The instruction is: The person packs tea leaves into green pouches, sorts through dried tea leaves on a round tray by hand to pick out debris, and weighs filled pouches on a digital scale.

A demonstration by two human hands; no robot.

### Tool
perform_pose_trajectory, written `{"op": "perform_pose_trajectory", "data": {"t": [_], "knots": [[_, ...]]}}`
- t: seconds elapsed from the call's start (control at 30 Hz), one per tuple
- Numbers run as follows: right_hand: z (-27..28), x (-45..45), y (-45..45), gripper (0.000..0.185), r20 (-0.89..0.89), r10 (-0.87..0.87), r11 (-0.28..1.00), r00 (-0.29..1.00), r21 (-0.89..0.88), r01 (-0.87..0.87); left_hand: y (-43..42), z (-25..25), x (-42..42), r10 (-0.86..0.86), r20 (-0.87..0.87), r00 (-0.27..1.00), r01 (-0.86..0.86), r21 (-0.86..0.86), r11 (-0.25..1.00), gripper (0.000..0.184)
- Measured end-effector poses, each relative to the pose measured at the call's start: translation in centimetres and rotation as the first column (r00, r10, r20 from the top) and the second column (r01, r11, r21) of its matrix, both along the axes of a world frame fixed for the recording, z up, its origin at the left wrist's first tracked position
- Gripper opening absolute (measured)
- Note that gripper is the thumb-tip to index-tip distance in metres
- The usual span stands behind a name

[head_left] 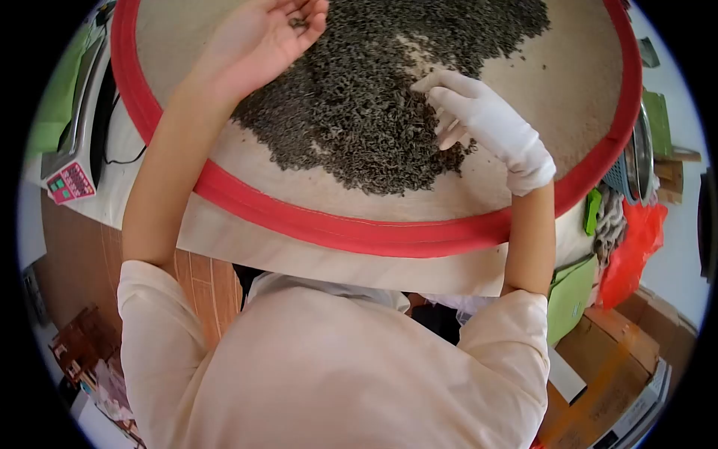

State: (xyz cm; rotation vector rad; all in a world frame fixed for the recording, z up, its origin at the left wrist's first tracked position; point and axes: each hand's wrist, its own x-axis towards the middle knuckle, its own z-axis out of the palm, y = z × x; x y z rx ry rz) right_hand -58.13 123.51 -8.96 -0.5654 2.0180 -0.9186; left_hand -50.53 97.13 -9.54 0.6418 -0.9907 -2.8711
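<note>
A heap of dark, curled dried tea leaves (pixel 374 112) lies spread over a large round tray (pixel 374 238) with a red cloth rim and a pale base. My left hand (pixel 280 34) is bare and held palm up over the heap's left side. Its fingers curl round a few bits of tea leaf in the palm. My right hand (pixel 471 112) wears a white glove and reaches down to the heap's right edge. Its fingers are bent but apart, their tips at the leaves, and nothing shows gripped between them.
On the left stands a scale with a pink and green panel (pixel 71 183), its cable running beside the tray. Off to the right are a red plastic bag (pixel 634 251), green bags (pixel 570 299), metal bowls (pixel 642 161) and cardboard boxes (pixel 609 352).
</note>
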Motion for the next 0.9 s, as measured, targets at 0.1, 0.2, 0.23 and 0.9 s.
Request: {"op": "perform_pose_trajectory", "data": {"t": [0.1,0.2,0.23,0.9], "knots": [[-0.2,0.4,-0.3,0.030,0.119,0.007,0.974,0.993,-0.224,0.020,-1.2,-0.7,0.1,-0.075,-0.142,0.987,0.083,0.048,0.995,0.024],[-1.4,0.5,-1.1,0.027,-0.299,-0.046,0.961,0.953,-0.273,-0.039,-0.9,-0.8,-0.1,-0.058,-0.140,0.988,0.064,0.040,0.997,0.024],[-1.6,0.8,-1.6,0.025,-0.382,-0.069,0.971,0.922,-0.238,-0.026,-0.9,-0.8,-0.1,-0.049,-0.138,0.989,0.056,0.041,0.998,0.024],[-1.7,1.7,-3.5,0.007,-0.225,-0.135,0.906,0.965,-0.422,0.029,-1.3,-0.9,0.4,-0.012,-0.142,0.990,0.021,0.059,0.998,0.022]]}}
